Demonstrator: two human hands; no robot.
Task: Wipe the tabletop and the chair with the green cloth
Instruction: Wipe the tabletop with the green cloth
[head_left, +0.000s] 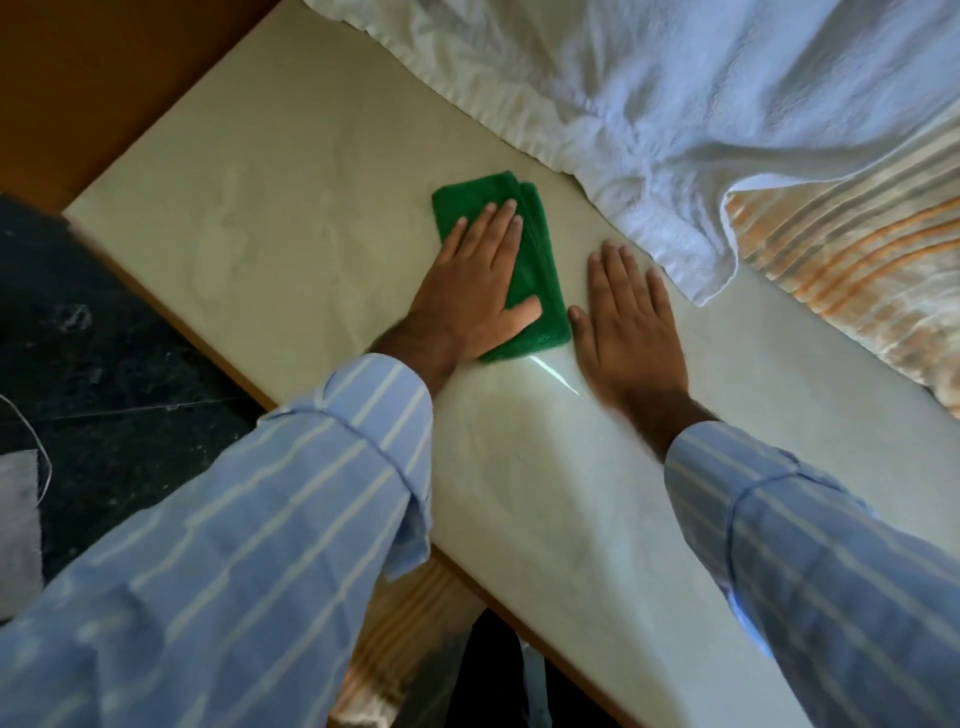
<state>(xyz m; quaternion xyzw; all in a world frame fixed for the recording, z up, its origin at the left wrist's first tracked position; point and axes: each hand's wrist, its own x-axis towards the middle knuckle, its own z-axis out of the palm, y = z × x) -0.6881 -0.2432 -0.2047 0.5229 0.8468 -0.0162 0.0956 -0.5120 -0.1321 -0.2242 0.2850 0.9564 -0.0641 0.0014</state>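
Observation:
A folded green cloth (537, 260) lies on the pale cream tabletop (291, 234), near its middle. My left hand (467, 296) presses flat on the cloth, fingers together and thumb on its lower right part. The cloth's right strip and far corner show past my fingers. Just right of the cloth, my right hand (631, 327) rests palm down on the bare tabletop, holding nothing. Both arms wear blue striped sleeves. A slatted wooden piece (400, 623) shows below the table's near edge; I cannot tell whether it is the chair.
A crumpled white sheet (675, 104) covers the far side of the table, close to my right fingertips. An orange-and-grey striped fabric (857, 270) lies at the right. Dark speckled floor (104, 364) is at the left, with a brown surface (78, 78) beyond the table's far left edge.

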